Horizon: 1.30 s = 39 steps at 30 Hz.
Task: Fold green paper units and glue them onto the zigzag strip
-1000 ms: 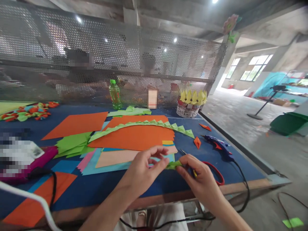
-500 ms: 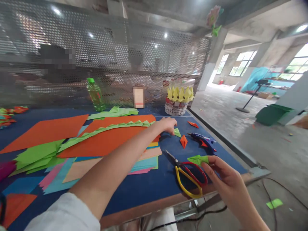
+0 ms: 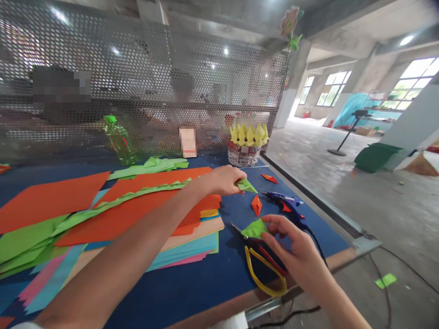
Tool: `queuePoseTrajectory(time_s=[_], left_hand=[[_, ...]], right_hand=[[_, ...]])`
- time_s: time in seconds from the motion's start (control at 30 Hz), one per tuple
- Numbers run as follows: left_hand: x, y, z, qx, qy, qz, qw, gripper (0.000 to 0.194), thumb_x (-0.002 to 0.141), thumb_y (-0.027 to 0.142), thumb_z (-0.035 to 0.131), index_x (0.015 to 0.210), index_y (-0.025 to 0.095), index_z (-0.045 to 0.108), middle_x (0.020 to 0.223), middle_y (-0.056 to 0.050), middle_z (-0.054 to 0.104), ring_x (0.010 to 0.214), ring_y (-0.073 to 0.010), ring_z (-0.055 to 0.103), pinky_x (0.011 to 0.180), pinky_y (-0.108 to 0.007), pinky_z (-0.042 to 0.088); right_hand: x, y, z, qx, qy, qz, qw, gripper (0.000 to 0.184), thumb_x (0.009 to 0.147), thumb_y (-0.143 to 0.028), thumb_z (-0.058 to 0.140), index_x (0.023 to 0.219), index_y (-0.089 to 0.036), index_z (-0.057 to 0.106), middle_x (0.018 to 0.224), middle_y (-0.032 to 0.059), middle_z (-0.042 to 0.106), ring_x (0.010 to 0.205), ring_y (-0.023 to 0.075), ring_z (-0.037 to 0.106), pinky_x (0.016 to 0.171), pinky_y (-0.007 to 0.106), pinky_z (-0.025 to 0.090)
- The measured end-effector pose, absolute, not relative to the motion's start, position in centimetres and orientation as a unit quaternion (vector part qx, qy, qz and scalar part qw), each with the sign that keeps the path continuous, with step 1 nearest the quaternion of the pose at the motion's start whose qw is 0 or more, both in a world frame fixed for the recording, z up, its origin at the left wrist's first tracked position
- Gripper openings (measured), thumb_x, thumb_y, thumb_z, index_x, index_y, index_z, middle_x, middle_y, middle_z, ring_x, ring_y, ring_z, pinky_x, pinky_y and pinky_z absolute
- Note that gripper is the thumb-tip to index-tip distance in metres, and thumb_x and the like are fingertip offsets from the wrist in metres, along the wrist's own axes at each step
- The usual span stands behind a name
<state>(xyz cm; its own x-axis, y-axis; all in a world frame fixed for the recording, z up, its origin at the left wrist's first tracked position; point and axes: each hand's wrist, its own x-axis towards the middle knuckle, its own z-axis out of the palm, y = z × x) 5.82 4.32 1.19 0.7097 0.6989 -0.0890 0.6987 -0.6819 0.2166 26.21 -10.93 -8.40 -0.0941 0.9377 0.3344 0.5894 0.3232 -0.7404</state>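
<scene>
My left hand (image 3: 228, 179) is closed on a green folded paper (image 3: 247, 185) over the table. Whether this is the end of the long light green paper strip (image 3: 137, 193) with folded points, I cannot tell, since my hand covers that stretch. Between the thumb and fingers of my right hand (image 3: 291, 244) is a small green folded paper piece (image 3: 254, 228). It hangs above the scissors (image 3: 263, 270), which have one yellow and one red handle loop. Near both hands lie an orange folded paper piece (image 3: 256, 206) and a blue glue gun (image 3: 285, 201).
Orange sheets (image 3: 51, 194) and stacked coloured paper (image 3: 187, 253) cover the left and middle. A green bottle (image 3: 120, 141), a woven basket (image 3: 244, 154) with yellow paper points and a pale box (image 3: 188, 141) stand along the perforated metal screen (image 3: 147, 82). Another orange piece (image 3: 269, 178) lies farther back.
My left hand has closed on the green paper and lifted it a little. My right hand has moved left and inward with its green piece, now over the scissors. The view has turned right.
</scene>
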Motion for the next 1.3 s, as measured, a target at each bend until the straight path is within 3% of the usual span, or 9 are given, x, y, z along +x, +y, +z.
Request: queuePoseTrajectory(time_s=[0.23,0.43,0.57,0.67,0.8,0.9,1.03,1.13,1.3], left_hand=[[4.8,1.8,2.1,0.925,0.343,0.030,0.160,0.022,0.094,0.036,0.065,0.093,0.014,0.066,0.090,-0.002,0.068,0.080,-0.0158,0.066,0.074,-0.034,0.056],[4.6,2.2,1.8,0.932,0.316,0.023,0.174,0.019,0.090,0.033,0.069,0.086,0.015,0.063,0.078,0.002,0.062,0.070,-0.0135,0.059,0.067,-0.029,0.049],[4.4,2.4,1.8,0.940,0.289,0.012,0.178,0.019,0.086,0.032,0.072,0.083,0.016,0.062,0.073,0.004,0.058,0.066,-0.0125,0.054,0.063,-0.027,0.045],[4.3,2.6,1.8,0.942,0.282,0.004,0.184,0.019,0.089,0.032,0.069,0.085,0.015,0.062,0.075,0.003,0.058,0.065,-0.0119,0.055,0.062,-0.027,0.046],[4.4,2.9,1.6,0.937,0.294,0.003,0.191,0.021,0.093,0.035,0.066,0.093,0.014,0.064,0.085,0.000,0.064,0.073,-0.0139,0.062,0.068,-0.030,0.053],[4.7,2.9,1.4,0.932,0.308,0.014,0.192,0.022,0.095,0.036,0.064,0.097,0.014,0.066,0.092,-0.002,0.068,0.079,-0.0156,0.065,0.072,-0.033,0.056],[4.7,2.6,1.2,0.930,0.319,0.029,0.182,0.025,0.094,0.038,0.065,0.093,0.013,0.067,0.087,-0.001,0.068,0.075,-0.0150,0.065,0.068,-0.031,0.055],[4.2,2.3,1.0,0.930,0.321,0.044,0.173,0.026,0.094,0.039,0.064,0.089,0.014,0.067,0.082,0.000,0.068,0.070,-0.0130,0.064,0.066,-0.029,0.054],[3.1,1.7,0.4,0.931,0.311,0.066,0.181,0.028,0.094,0.040,0.064,0.088,0.014,0.067,0.078,0.002,0.066,0.069,-0.0139,0.063,0.067,-0.029,0.053]], right_hand=[[25.0,-11.8,-8.0,-0.547,-0.737,0.223,0.329,0.026,0.094,-0.033,0.058,0.119,-0.026,0.059,0.080,-0.0021,0.068,0.073,0.0168,0.064,0.071,0.030,0.050],[24.3,-13.2,-8.2,-0.550,-0.778,0.162,0.256,0.008,0.093,-0.025,0.060,0.098,-0.027,0.066,0.088,0.0007,0.068,0.086,0.0222,0.062,0.081,0.039,0.046],[25.0,-13.0,-8.0,-0.558,-0.770,0.132,0.280,0.017,0.094,-0.032,0.061,0.110,-0.027,0.065,0.109,0.0047,0.066,0.100,0.0234,0.062,0.088,0.038,0.048],[27.8,-11.8,-7.5,-0.604,-0.739,0.074,0.290,0.027,0.100,-0.042,0.045,0.111,-0.026,0.064,0.114,0.0068,0.066,0.107,0.0228,0.062,0.092,0.035,0.047],[32.3,-8.7,-7.3,-0.730,-0.634,0.004,0.254,0.039,0.093,-0.051,0.049,0.104,-0.018,0.067,0.103,0.0141,0.067,0.094,0.0315,0.064,0.082,0.042,0.045],[34.1,-6.3,-7.7,-0.752,-0.615,0.032,0.235,0.039,0.084,-0.057,0.059,0.085,-0.020,0.068,0.083,0.0105,0.067,0.080,0.0295,0.064,0.070,0.036,0.041],[34.9,-4.5,-7.8,-0.743,-0.610,0.107,0.252,0.019,0.069,-0.040,0.071,0.073,-0.022,0.066,0.065,0.0006,0.062,0.065,0.0190,0.057,0.059,0.029,0.034],[35.2,-4.5,-7.3,-0.727,-0.590,0.193,0.294,0.017,0.066,-0.035,0.069,0.072,-0.020,0.066,0.056,-0.0032,0.058,0.055,0.0146,0.053,0.053,0.026,0.035],[34.4,-6.8,-6.1,-0.652,-0.529,0.336,0.427,0.032,0.071,-0.040,0.061,0.095,-0.019,0.062,0.086,0.0052,0.071,0.070,0.0177,0.066,0.057,0.027,0.051]])
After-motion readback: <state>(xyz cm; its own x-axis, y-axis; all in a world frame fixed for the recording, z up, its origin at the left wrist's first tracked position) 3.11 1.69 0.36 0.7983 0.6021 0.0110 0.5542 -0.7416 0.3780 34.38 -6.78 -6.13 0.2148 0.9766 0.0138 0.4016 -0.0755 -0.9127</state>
